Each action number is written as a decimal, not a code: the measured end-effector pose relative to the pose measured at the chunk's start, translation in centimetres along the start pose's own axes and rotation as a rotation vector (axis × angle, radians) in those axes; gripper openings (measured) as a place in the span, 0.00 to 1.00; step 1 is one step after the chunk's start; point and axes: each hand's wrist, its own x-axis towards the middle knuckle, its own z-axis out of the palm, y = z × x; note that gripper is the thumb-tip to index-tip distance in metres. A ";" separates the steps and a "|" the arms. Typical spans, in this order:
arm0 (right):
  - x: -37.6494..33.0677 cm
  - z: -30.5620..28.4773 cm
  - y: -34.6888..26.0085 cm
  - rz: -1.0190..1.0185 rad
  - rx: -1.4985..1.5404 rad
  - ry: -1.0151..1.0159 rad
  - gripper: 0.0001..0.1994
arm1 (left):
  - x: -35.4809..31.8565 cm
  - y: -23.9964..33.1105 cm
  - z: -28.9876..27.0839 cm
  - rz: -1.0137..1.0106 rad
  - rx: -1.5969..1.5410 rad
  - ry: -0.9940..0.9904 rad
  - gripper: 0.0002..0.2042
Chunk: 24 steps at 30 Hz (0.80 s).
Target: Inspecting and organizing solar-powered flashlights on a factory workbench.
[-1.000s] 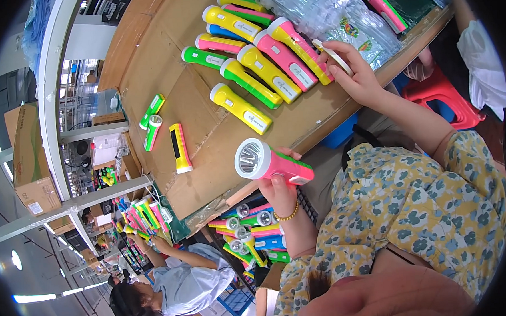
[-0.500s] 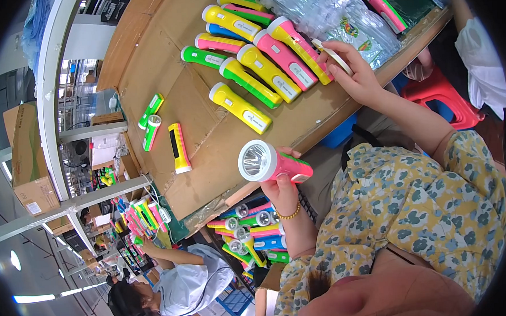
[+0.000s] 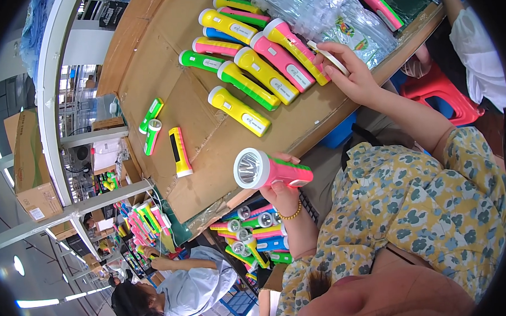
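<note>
At six o'clock of the table (image 3: 162, 54), the left hand (image 3: 282, 194) is gripping a pink flashlight (image 3: 271, 169), lens facing up, seemingly mid-inspection. At two o'clock, the right hand (image 3: 349, 75) is pinching a roll of tape (image 3: 329, 57) beside the flashlight pile (image 3: 253, 55); bringing tape and flashlight together probably demands steady alignment. Clear bags (image 3: 337, 10) are blurring, and the tape's end is hard to make out.

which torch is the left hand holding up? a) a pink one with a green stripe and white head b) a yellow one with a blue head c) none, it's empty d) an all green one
a: the left hand has its grip around a pink torch with a green stripe and a white head, held off the cardboard-covered table.
</note>
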 end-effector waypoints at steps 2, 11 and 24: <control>0.0 0.0 0.0 -0.004 0.001 -0.002 0.19 | 0.0 0.1 0.1 -0.011 -0.015 0.011 0.38; 0.0 0.0 0.0 0.002 -0.010 -0.011 0.19 | 0.4 0.4 0.4 -0.127 -0.227 0.052 0.41; 0.0 -0.2 0.3 -0.035 -0.064 -0.044 0.20 | 1.0 0.2 -0.6 -0.359 -0.990 -0.026 0.29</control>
